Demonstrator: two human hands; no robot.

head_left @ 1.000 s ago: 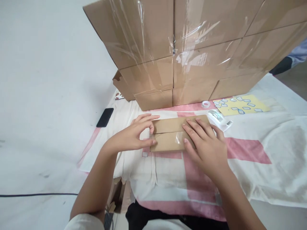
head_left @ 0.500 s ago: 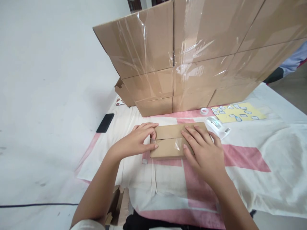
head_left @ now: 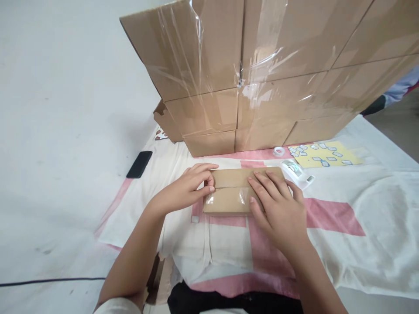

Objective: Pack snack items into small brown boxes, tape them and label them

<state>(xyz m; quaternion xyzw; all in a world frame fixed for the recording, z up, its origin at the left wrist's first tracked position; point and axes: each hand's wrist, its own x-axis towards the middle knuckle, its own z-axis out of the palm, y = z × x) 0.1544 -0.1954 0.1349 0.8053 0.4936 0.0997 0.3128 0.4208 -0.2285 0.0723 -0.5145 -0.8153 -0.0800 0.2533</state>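
Note:
A small brown cardboard box (head_left: 229, 201) lies flat on the cloth in front of me, its top seam running left to right. Two shiny bits of clear tape (head_left: 242, 197) show on its top, one near the middle and one at the left end. My left hand (head_left: 191, 185) is closed at the box's left end, thumb and curled index finger together over the seam and tape. My right hand (head_left: 279, 205) lies flat with fingers spread over the right part of the box. A white tape dispenser (head_left: 297, 172) is just beyond it.
Behind the box stands a tall wall of taped cardboard boxes (head_left: 209, 109). A tape roll (head_left: 279, 151) and a yellow sheet with pale stickers (head_left: 322, 155) lie at its foot. A black phone (head_left: 139, 165) is left. Part of a person (head_left: 397, 89) shows far right.
My left thumb has moved slightly up toward the seam and index finger, uncovering the shiny tape at the left end. My right hand stays in place. The view has shifted slightly.

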